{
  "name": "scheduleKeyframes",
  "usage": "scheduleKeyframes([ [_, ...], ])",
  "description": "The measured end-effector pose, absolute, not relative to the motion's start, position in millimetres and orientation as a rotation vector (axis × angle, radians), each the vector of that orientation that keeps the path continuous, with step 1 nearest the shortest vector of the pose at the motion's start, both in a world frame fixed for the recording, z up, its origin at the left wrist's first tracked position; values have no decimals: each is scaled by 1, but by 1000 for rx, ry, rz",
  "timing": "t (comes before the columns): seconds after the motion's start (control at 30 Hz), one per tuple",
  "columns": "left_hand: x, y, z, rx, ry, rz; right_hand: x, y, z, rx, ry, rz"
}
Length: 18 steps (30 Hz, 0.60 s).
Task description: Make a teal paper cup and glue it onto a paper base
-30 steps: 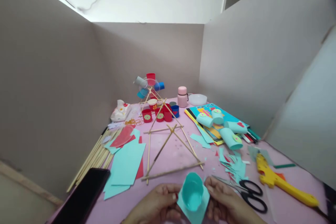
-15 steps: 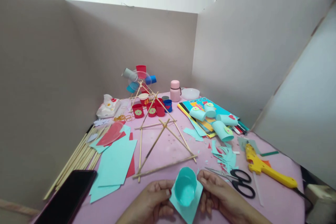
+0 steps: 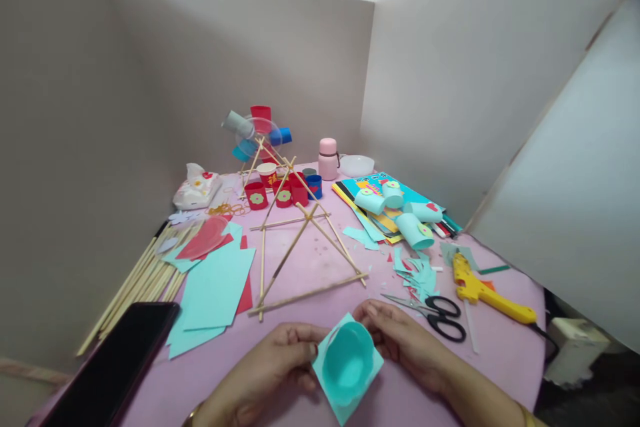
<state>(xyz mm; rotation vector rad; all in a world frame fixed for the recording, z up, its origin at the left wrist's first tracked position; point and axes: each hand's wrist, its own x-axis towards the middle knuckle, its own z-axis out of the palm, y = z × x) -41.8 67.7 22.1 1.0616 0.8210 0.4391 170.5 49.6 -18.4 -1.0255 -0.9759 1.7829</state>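
Observation:
Near the table's front edge, a turquoise paper cup (image 3: pixel 349 355) stands with its wide mouth tilted up towards me. A square of the same turquoise paper (image 3: pixel 344 411) sits around its base, corners sticking out. My left hand (image 3: pixel 277 367) pinches the square's left corner between thumb and fingers. Curled fingers of my right hand (image 3: pixel 400 347) rest at its upper right side; their tips are partly hidden behind the paper. Black-handled scissors (image 3: pixel 433 313) lie just beyond my right hand. Past the cup stands a frame of wooden sticks (image 3: pixel 313 290).
To the right lie a yellow glue gun (image 3: pixel 493 297) and turquoise scraps (image 3: pixel 417 273). A phone (image 3: pixel 113 367), paper sheets (image 3: pixel 220 290) and sticks (image 3: pixel 135 280) are at the left. Behind are decorated paper cylinders (image 3: pixel 415 230), a pink flask (image 3: pixel 328 160) and a wheel model (image 3: pixel 260 137).
The cup and its square have turned in my hands, so the square's corners now show around the mouth. My right hand has shifted slightly up and left. The view has tipped downward.

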Motion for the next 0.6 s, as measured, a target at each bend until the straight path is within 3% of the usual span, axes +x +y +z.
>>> scheduleKeyframes([
  [0.17, -44, 67, 16, 1201, 884, 374, 159, 58, -15, -1130, -1173, 1603],
  [0.33, -51, 69, 5, 1432, 1022, 476, 163, 45, 3, -1266, -1451, 1104],
  [0.47, -53, 74, 3, 1634, 1238, 688, 160, 32, 32, -1185, -2007, 622],
  [0.6, -52, 75, 8, 1731, 1369, 908, 140, 33, 52, -1035, -2450, 612],
])
